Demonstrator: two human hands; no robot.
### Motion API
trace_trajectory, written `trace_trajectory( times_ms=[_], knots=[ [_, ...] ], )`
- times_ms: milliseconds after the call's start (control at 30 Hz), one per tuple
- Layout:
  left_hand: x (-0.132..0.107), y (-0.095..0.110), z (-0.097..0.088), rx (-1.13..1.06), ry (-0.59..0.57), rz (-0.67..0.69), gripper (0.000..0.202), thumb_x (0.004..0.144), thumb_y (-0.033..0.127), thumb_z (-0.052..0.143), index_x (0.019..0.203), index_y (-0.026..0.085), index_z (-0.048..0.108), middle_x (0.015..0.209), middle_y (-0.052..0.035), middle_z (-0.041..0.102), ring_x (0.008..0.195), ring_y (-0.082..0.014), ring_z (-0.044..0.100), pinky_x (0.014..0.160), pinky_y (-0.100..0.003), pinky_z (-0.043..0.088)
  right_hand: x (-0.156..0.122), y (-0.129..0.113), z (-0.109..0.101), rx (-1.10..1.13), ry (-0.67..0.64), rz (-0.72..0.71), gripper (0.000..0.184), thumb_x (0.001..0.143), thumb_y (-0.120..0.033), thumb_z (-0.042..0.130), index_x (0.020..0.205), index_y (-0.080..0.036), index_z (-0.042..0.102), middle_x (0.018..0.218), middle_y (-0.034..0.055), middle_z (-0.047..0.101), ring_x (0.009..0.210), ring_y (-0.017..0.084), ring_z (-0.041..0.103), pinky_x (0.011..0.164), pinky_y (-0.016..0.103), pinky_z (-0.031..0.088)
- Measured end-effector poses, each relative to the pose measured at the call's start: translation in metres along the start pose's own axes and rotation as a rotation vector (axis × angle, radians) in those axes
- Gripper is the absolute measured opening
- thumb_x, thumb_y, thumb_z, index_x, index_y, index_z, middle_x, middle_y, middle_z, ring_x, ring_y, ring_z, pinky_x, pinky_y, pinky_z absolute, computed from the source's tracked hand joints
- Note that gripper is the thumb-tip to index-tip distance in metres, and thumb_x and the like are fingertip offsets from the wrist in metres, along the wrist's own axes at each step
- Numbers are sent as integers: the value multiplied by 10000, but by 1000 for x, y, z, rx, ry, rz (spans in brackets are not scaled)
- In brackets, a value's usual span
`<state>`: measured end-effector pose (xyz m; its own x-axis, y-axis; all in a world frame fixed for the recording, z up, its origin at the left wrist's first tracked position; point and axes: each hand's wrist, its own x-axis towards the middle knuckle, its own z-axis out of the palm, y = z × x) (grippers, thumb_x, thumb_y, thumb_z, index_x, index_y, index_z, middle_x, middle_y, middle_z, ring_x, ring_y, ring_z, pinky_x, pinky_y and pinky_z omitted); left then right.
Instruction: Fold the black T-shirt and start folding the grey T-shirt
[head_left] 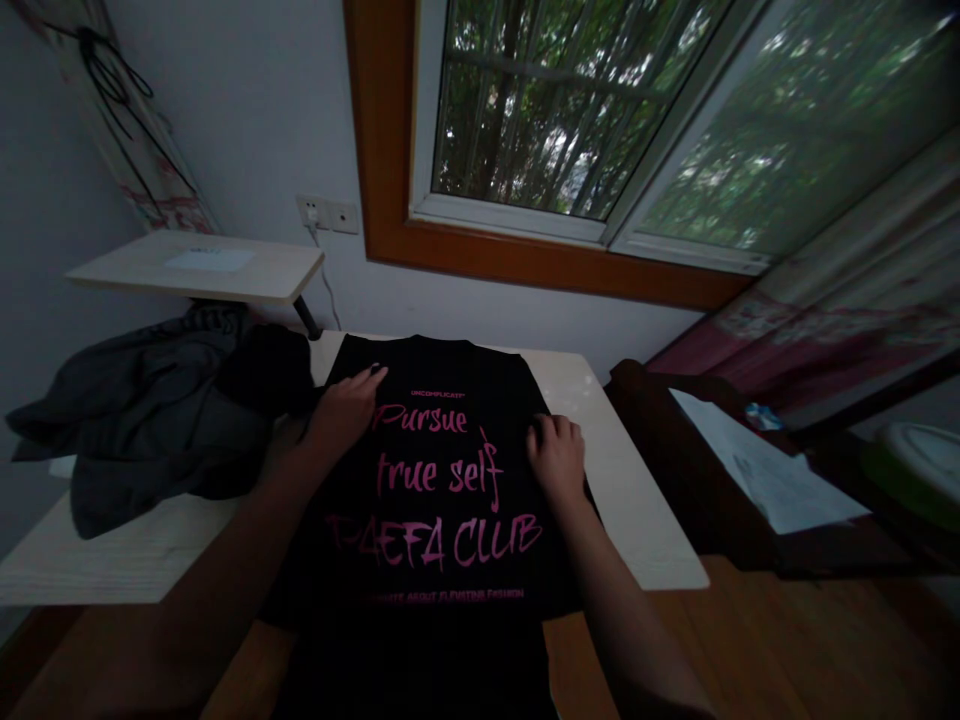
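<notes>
A black T-shirt (435, 445) with pink lettering lies spread on the pale wooden table, its neckline toward the wall and its lower part hanging over the near edge. My left hand (349, 408) rests at the shirt's upper left, fingers closed, with a bit of dark cloth seemingly pinched at the fingertips. On the right side edge of the shirt, my right hand (556, 458) has its fingers curled on the fabric. The left wrist is somewhat blurred, and the sleeves are hard to make out in the dim light.
Rumpled dark grey clothing (172, 400) lies on the table's left part, under a raised shelf (202, 265) bearing a paper. Bare tabletop (637, 500) shows at right. Beyond it stands a dark brown piece of furniture (652, 440) with a white sheet (765, 475). A window is behind.
</notes>
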<state>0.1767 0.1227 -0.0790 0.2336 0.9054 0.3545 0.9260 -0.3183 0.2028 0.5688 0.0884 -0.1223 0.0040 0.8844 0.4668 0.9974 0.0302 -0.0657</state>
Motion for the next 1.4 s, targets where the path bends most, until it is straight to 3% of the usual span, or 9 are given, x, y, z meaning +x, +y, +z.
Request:
trace_trajectory(
  times_ms=[100,200,333,500,633,967,1067,1200,1400],
  knots=[
    [-4,24,7,-188,-153,225,534,999,213,419,1529,270,456,1642,-46,381,1315,-215,595,1078,-361,502,3,-26,0,116,-30,-100,284,999,-281,506,1223,-197,660,1159,128,629,1097,300,513,942,421,419],
    [-15,30,14,-290,-148,350,482,1004,225,423,1473,285,515,1567,-18,498,1340,-187,570,1124,-370,476,4,-53,0,224,-78,-173,284,1003,-274,506,1229,-203,663,1157,123,635,1092,292,530,956,424,443],
    [-30,0,17,-248,-4,237,465,949,152,448,1380,250,592,1413,-41,632,1299,-209,578,1151,-430,452,6,-84,3,312,-175,-270,269,1002,-262,524,1227,-217,664,1154,107,647,1063,275,550,938,411,477],
    [-58,-65,13,-159,150,-16,649,797,96,494,1432,229,525,1466,-85,560,1373,-284,488,1197,-513,377,7,-123,5,356,-240,-399,274,987,-268,576,1248,-234,653,1192,101,643,1100,275,549,944,413,492],
    [-85,-103,18,-183,173,-124,703,770,140,517,1468,199,465,1443,-123,551,1337,-309,512,1160,-514,402,10,-161,8,391,-266,-507,308,982,-304,610,1282,-238,637,1219,96,635,1125,277,546,971,424,488],
    [-97,-104,36,-66,56,-211,570,922,407,555,1447,194,495,1360,-137,590,1266,-335,522,1094,-514,424,17,-250,21,417,-308,-566,564,925,-458,701,1418,-241,536,1334,102,571,1147,278,526,948,433,480],
    [-97,-106,35,-67,69,-210,506,940,350,523,1427,214,513,1324,-128,611,1224,-317,549,1080,-506,427,16,-265,24,399,-301,-547,402,943,-445,675,1280,-232,626,1243,104,603,1117,295,525,914,443,474],
    [-98,-109,33,-67,74,-196,466,944,307,503,1398,207,540,1297,-130,624,1183,-314,563,1075,-504,427,20,-271,26,370,-316,-542,153,973,-273,600,1085,-214,686,1110,106,631,1062,296,539,882,440,469],
    [-99,-112,36,-77,73,-213,436,927,281,513,1351,219,593,1236,-125,621,1147,-305,563,1058,-501,445,32,-251,26,528,-236,-424,196,982,-238,563,1140,-236,678,1103,69,644,1025,234,599,912,365,482]
  ],
)
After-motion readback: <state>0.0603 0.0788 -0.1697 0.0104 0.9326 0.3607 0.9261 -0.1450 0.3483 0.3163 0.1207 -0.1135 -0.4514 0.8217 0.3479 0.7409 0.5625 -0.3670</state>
